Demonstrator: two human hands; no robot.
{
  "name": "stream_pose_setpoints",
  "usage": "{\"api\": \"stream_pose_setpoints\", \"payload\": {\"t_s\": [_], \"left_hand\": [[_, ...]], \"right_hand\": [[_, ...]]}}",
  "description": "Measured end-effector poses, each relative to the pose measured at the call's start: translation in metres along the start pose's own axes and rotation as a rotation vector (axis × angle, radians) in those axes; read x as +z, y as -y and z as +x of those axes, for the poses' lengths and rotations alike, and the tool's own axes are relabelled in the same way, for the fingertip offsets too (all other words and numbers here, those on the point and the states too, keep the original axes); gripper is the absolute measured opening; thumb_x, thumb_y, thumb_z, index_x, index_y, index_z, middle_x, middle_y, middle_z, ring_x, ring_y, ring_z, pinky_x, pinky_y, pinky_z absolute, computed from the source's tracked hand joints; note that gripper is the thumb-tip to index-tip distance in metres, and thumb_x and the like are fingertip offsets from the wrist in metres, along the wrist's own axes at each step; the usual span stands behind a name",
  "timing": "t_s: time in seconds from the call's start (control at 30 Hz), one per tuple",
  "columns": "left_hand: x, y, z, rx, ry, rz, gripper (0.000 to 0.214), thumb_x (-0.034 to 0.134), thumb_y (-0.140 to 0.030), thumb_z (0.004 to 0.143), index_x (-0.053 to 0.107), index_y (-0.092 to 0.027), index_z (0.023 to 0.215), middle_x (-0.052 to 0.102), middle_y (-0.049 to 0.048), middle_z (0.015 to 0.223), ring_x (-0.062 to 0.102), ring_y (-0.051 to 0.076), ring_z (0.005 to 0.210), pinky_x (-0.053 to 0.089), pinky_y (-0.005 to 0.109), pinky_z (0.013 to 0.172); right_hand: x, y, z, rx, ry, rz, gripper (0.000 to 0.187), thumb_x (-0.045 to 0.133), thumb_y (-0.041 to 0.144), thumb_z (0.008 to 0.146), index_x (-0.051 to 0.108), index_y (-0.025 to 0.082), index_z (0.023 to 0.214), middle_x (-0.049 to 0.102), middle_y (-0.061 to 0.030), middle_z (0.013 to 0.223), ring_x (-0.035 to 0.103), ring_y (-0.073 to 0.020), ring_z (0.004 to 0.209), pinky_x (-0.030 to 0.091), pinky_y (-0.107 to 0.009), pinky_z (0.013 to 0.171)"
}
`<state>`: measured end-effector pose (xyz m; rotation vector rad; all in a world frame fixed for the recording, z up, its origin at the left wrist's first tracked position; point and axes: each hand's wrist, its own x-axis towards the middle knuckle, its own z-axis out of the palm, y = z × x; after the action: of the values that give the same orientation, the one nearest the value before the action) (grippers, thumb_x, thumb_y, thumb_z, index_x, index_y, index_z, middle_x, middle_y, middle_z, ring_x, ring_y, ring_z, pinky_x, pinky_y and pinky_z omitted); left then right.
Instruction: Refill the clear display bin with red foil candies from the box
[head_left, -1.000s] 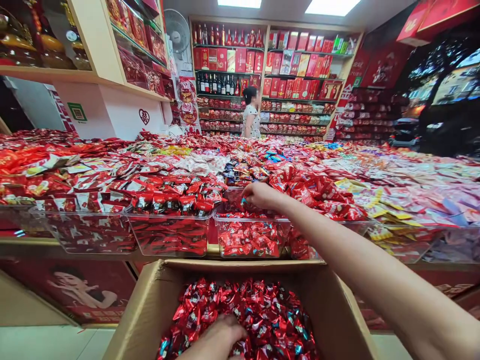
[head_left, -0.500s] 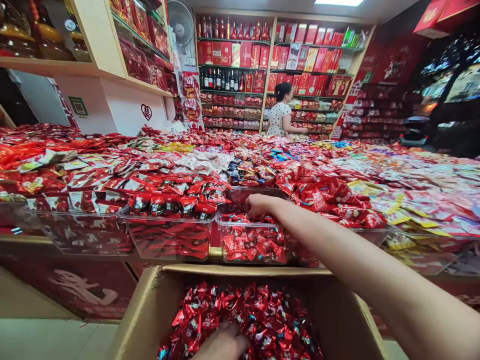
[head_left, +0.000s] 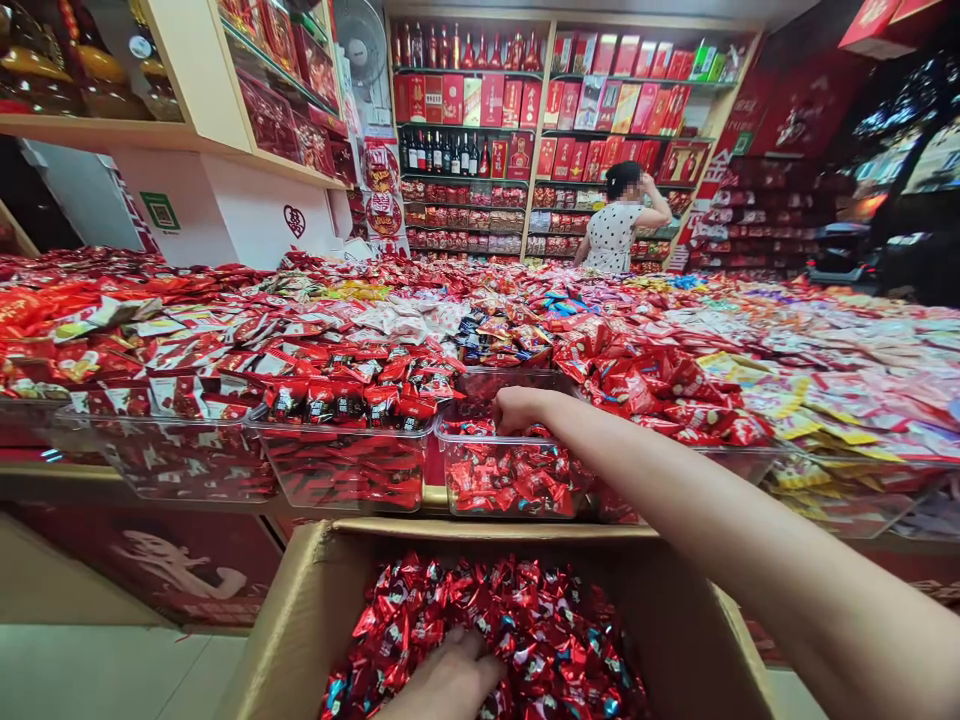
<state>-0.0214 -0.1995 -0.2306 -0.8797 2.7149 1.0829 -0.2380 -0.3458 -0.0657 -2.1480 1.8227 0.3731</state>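
Note:
In the head view, my right hand (head_left: 517, 409) reaches into a clear plastic bin (head_left: 517, 505). Its fingers are curled down over the red wrapped candies (head_left: 506, 475) inside, and what they hold, if anything, is hidden. Below it stands an open cardboard box (head_left: 281, 620), partly filled with shiny red foil-wrapped candies (head_left: 555, 640). My left hand (head_left: 454, 672) lies palm down on this pile, fingers a little apart and their tips sunk among the candies. No candy shows clearly in its grasp.
Neighbouring bins heaped with red-black packets (head_left: 345, 400) and red packets (head_left: 675, 395) flank the bin. The counter carries many more sweets. A person in a dotted top (head_left: 611, 235) stands at the shelves (head_left: 534, 130) behind.
The person behind has moved right and raised an arm. My left hand has shifted slightly on the candy pile. My right hand stays in the bin, and the view has tilted slightly.

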Motion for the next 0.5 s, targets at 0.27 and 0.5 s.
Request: {"api": "stream_pose_setpoints", "payload": {"t_s": [0.27, 0.5], "left_hand": [[0.010, 0.002, 0.014, 0.003, 0.035, 0.147, 0.038, 0.043, -0.032, 0.075, 0.051, -0.020, 0.111, 0.056, 0.0161, 0.103, 0.045, 0.032, 0.098, 0.035, 0.044, 0.082], [0.030, 0.017, 0.021, 0.116, -0.091, 0.138, 0.023, 0.048, -0.039, 0.073, 0.063, -0.027, 0.086, 0.061, 0.0069, 0.079, 0.050, 0.024, 0.081, 0.035, 0.037, 0.079]], "right_hand": [[0.006, 0.001, -0.003, 0.023, -0.020, 0.003, 0.022, 0.056, 0.014, 0.059, 0.065, 0.006, 0.078, 0.063, -0.0066, 0.069, 0.055, -0.0160, 0.060, 0.042, -0.024, 0.054], [-0.014, 0.005, -0.011, 0.004, -0.438, 0.006, 0.020, 0.048, 0.016, 0.070, 0.062, 0.010, 0.082, 0.062, -0.0098, 0.080, 0.055, -0.0174, 0.071, 0.039, -0.023, 0.062]]}}
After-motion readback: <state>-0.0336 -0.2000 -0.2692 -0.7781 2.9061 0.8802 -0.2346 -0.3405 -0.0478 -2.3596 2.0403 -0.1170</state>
